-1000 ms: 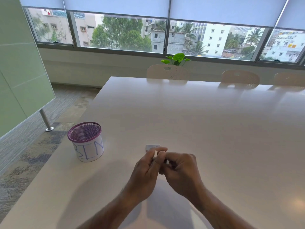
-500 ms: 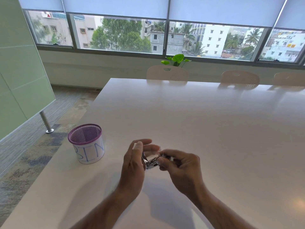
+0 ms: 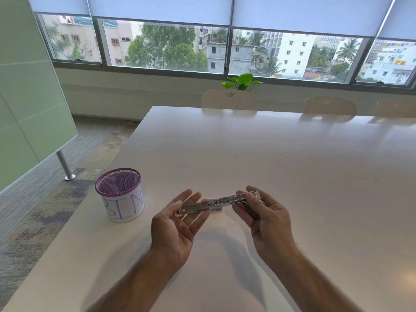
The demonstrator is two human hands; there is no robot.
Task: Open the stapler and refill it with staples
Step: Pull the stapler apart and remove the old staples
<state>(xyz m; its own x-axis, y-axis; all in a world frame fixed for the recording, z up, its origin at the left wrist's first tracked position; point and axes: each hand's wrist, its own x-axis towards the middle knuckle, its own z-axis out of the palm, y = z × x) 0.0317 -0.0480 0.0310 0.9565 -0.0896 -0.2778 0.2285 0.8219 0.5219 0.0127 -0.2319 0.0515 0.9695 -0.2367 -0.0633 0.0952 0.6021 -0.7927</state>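
The left hand (image 3: 177, 224) was turned palm up with its fingers loosely spread, and one end of the stapler (image 3: 219, 202) rested across its fingertips, steadied by the thumb. The right hand (image 3: 265, 218) gripped the other end, thumb on top and fingers curled beneath it. The stapler was a small, shiny metal one, swung fully open so that its two halves lay almost in one line, joined at a hinge midway between the hands. It was held in the air above the worktop (image 3: 270, 158), with its shadow on the surface just under it. Whether any staples sat in its channel could not be told at this size. To the left of the stapler, near the worktop's left edge, stood a cup (image 3: 120, 194) of purple mesh wrapped in white paper with "BIN" written on it in blue. It stood upright and apart from both hands. Beyond the stapler, at the far edge of the worktop, were pale chairs (image 3: 229, 99), and behind the nearest one a green plant (image 3: 244, 80) showed below the window (image 3: 162, 46). Well to the left of the stapler, past the cup, a green glass board (image 3: 29, 104) stood on a metal leg on the carpet.
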